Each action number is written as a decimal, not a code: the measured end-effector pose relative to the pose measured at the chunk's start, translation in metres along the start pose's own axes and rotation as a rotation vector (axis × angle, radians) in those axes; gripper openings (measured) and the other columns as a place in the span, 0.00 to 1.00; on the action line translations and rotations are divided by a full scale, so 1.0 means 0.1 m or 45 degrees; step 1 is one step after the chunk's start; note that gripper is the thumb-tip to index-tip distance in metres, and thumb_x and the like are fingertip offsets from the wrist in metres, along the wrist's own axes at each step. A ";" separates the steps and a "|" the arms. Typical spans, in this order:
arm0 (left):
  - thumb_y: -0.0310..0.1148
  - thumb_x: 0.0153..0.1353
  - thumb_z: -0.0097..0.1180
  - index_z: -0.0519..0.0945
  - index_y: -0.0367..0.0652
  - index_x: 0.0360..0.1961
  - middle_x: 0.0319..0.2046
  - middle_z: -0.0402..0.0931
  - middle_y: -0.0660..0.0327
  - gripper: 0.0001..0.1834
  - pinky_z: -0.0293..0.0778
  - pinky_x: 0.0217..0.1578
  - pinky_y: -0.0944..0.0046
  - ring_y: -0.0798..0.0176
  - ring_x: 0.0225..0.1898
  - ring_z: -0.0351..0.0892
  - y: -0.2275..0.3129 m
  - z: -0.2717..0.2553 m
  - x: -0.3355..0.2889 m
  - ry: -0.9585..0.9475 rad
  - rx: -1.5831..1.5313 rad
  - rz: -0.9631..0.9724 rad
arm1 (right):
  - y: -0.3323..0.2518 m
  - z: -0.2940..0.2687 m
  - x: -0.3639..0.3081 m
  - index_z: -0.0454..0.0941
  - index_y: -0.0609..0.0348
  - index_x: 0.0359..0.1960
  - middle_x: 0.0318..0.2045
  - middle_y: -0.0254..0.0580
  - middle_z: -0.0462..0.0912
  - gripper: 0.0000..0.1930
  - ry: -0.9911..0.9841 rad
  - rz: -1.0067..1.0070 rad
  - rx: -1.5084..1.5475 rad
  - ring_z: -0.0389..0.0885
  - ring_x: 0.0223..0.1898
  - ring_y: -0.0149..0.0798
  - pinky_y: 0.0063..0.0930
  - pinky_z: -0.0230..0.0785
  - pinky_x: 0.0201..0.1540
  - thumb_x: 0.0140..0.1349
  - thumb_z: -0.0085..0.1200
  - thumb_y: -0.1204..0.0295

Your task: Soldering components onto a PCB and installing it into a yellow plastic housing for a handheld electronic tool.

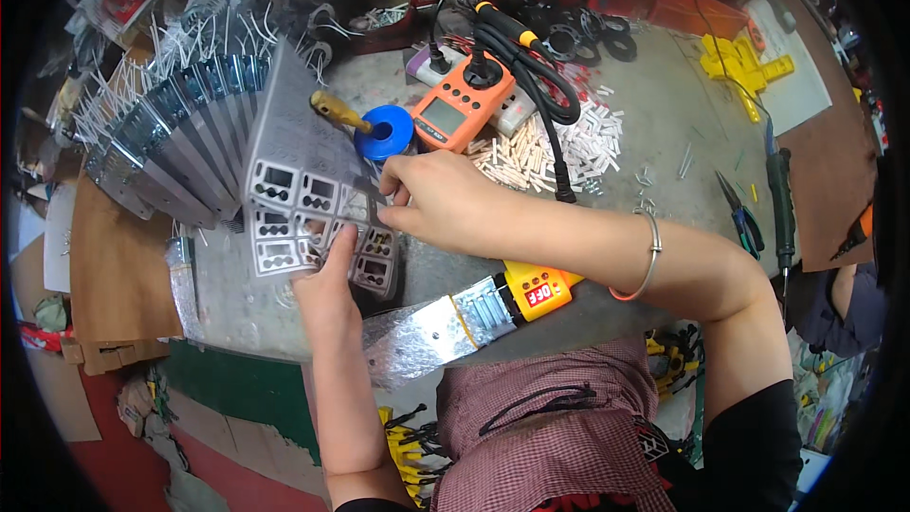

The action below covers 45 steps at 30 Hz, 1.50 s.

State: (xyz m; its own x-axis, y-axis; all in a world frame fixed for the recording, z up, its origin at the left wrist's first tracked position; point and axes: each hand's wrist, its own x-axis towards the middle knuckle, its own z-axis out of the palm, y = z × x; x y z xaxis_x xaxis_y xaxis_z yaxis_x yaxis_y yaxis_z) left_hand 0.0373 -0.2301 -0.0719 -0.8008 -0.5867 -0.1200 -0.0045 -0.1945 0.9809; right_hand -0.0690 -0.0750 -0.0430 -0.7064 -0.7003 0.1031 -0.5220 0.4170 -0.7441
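A grey sheet of face-panel stickers [276, 192], with small window and button cutouts in rows, stands tilted over the left of the bench. My left hand [327, 270] grips its lower part, thumb across the front. At the sheet's right edge, my right hand [431, 194] has thumb and fingers pinched together; whatever lies between the tips is hidden. Behind the hands lies an orange plug-in meter [442, 114] with a screen and buttons. Below my right forearm is a yellow device [540, 292], joined to a metal plate [427, 334] partly wrapped in clear plastic.
Metal strips with white wires [180, 123] fan out at left. A blue spool [384, 131], a pile of white tubes [578, 147] and a black cable [540, 76] lie beyond my hands. At right are a yellow part [744, 66], pliers [739, 216] and a soldering iron [779, 194].
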 end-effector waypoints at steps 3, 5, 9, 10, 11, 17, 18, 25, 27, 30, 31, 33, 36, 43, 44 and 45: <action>0.19 0.59 0.61 0.70 0.35 0.59 0.52 0.76 0.57 0.26 0.72 0.52 0.63 0.65 0.51 0.76 -0.02 0.03 0.06 -0.028 -0.014 -0.015 | 0.01 0.10 0.03 0.78 0.67 0.38 0.31 0.50 0.85 0.15 0.023 0.054 0.022 0.86 0.36 0.48 0.38 0.77 0.42 0.55 0.62 0.66; 0.20 0.61 0.61 0.71 0.36 0.59 0.52 0.76 0.57 0.25 0.72 0.52 0.63 0.65 0.51 0.76 -0.09 0.02 0.08 -0.030 -0.087 0.029 | 0.00 0.15 0.04 0.79 0.67 0.37 0.31 0.51 0.85 0.16 0.042 0.082 0.022 0.86 0.36 0.48 0.37 0.77 0.42 0.55 0.63 0.66; 0.22 0.62 0.61 0.71 0.36 0.59 0.52 0.76 0.58 0.24 0.72 0.53 0.63 0.65 0.51 0.76 -0.13 0.01 0.08 -0.037 -0.097 -0.019 | -0.05 0.18 0.07 0.80 0.67 0.39 0.32 0.52 0.86 0.17 -0.008 0.178 0.036 0.86 0.37 0.47 0.36 0.77 0.43 0.54 0.63 0.66; 0.22 0.62 0.61 0.72 0.35 0.58 0.51 0.76 0.58 0.23 0.72 0.53 0.63 0.65 0.51 0.76 -0.15 0.00 0.08 -0.041 -0.089 -0.012 | -0.06 0.18 0.09 0.80 0.68 0.39 0.32 0.51 0.86 0.16 -0.032 0.181 0.064 0.86 0.37 0.45 0.35 0.77 0.43 0.55 0.63 0.67; 0.22 0.62 0.60 0.72 0.35 0.58 0.51 0.76 0.58 0.23 0.72 0.53 0.63 0.65 0.51 0.76 -0.16 -0.02 0.09 -0.044 -0.081 -0.005 | -0.06 0.18 0.11 0.81 0.68 0.39 0.32 0.50 0.86 0.15 -0.057 0.183 0.091 0.87 0.36 0.43 0.34 0.77 0.43 0.55 0.63 0.68; 0.23 0.63 0.60 0.72 0.36 0.58 0.51 0.76 0.58 0.22 0.71 0.53 0.64 0.65 0.51 0.75 -0.08 -0.05 0.04 -0.037 -0.065 0.021 | -0.01 0.03 0.09 0.82 0.69 0.37 0.32 0.48 0.86 0.13 -0.142 0.199 0.303 0.86 0.36 0.37 0.30 0.77 0.42 0.55 0.61 0.70; 0.23 0.62 0.60 0.72 0.35 0.58 0.51 0.76 0.58 0.22 0.72 0.53 0.64 0.65 0.51 0.75 -0.09 -0.05 0.04 -0.039 -0.045 0.022 | -0.04 0.06 0.10 0.82 0.69 0.38 0.32 0.48 0.86 0.13 -0.135 0.201 0.236 0.86 0.36 0.37 0.30 0.77 0.41 0.55 0.61 0.71; 0.23 0.61 0.62 0.74 0.35 0.56 0.49 0.77 0.59 0.21 0.73 0.50 0.65 0.66 0.48 0.77 -0.09 -0.04 0.04 -0.021 -0.094 0.100 | 0.01 0.06 0.21 0.82 0.71 0.38 0.30 0.47 0.86 0.13 -0.218 0.187 0.455 0.85 0.34 0.36 0.29 0.76 0.41 0.54 0.58 0.72; 0.23 0.61 0.62 0.74 0.35 0.56 0.48 0.77 0.59 0.21 0.73 0.50 0.65 0.66 0.48 0.76 -0.08 -0.04 0.04 -0.017 -0.073 0.092 | 0.00 0.05 0.17 0.82 0.71 0.37 0.29 0.47 0.85 0.13 -0.199 0.128 0.382 0.85 0.33 0.35 0.29 0.76 0.40 0.55 0.58 0.72; 0.23 0.61 0.62 0.74 0.35 0.56 0.49 0.77 0.59 0.22 0.73 0.50 0.65 0.66 0.48 0.76 -0.07 -0.04 0.03 -0.023 -0.074 0.099 | -0.04 0.05 0.16 0.83 0.69 0.35 0.28 0.47 0.85 0.11 -0.140 0.089 0.215 0.85 0.32 0.36 0.30 0.75 0.39 0.55 0.58 0.71; 0.23 0.61 0.62 0.73 0.35 0.56 0.49 0.77 0.59 0.22 0.73 0.50 0.65 0.66 0.48 0.76 -0.06 -0.04 0.03 -0.008 -0.085 0.107 | -0.03 0.05 0.17 0.84 0.65 0.30 0.26 0.49 0.85 0.10 -0.078 0.095 0.177 0.85 0.31 0.43 0.34 0.76 0.39 0.52 0.59 0.71; 0.23 0.61 0.62 0.73 0.35 0.56 0.49 0.77 0.58 0.22 0.73 0.50 0.65 0.66 0.49 0.76 -0.06 -0.05 0.04 0.010 -0.102 0.117 | -0.02 0.02 0.19 0.85 0.62 0.26 0.24 0.51 0.84 0.08 -0.017 0.097 0.134 0.85 0.31 0.49 0.38 0.76 0.40 0.49 0.59 0.70; 0.23 0.62 0.61 0.71 0.33 0.59 0.52 0.76 0.56 0.24 0.73 0.52 0.64 0.64 0.50 0.76 -0.05 -0.15 0.08 0.105 -0.030 0.129 | 0.04 -0.10 0.15 0.83 0.62 0.23 0.25 0.52 0.84 0.07 0.048 0.198 -0.102 0.84 0.33 0.51 0.41 0.75 0.42 0.49 0.60 0.70; 0.24 0.62 0.60 0.69 0.32 0.60 0.52 0.76 0.56 0.26 0.72 0.52 0.64 0.64 0.51 0.76 0.01 -0.31 0.09 0.063 0.224 0.115 | -0.10 -0.38 -0.09 0.80 0.68 0.25 0.22 0.49 0.83 0.10 0.034 0.330 0.045 0.84 0.27 0.43 0.34 0.76 0.35 0.52 0.58 0.70; 0.24 0.60 0.62 0.68 0.31 0.61 0.51 0.77 0.55 0.28 0.71 0.53 0.64 0.64 0.51 0.76 0.02 -0.33 0.05 0.091 0.143 0.137 | -0.08 -0.40 -0.12 0.80 0.68 0.25 0.22 0.49 0.83 0.10 0.028 0.331 0.042 0.84 0.27 0.43 0.34 0.76 0.35 0.52 0.58 0.70; 0.24 0.60 0.62 0.68 0.31 0.61 0.51 0.77 0.55 0.28 0.71 0.53 0.64 0.64 0.51 0.76 -0.01 -0.36 0.03 0.086 0.136 0.129 | -0.07 -0.43 -0.15 0.80 0.68 0.25 0.21 0.46 0.82 0.09 0.014 0.427 0.198 0.82 0.25 0.38 0.31 0.75 0.32 0.52 0.58 0.71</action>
State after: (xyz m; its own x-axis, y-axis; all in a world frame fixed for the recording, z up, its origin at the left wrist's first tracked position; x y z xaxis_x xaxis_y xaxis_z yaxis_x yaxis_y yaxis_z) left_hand 0.0562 -0.2600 -0.0783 -0.7582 -0.6515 -0.0259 0.0077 -0.0487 0.9988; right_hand -0.0754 -0.0425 -0.0115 -0.8312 -0.5331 -0.1575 -0.1820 0.5287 -0.8291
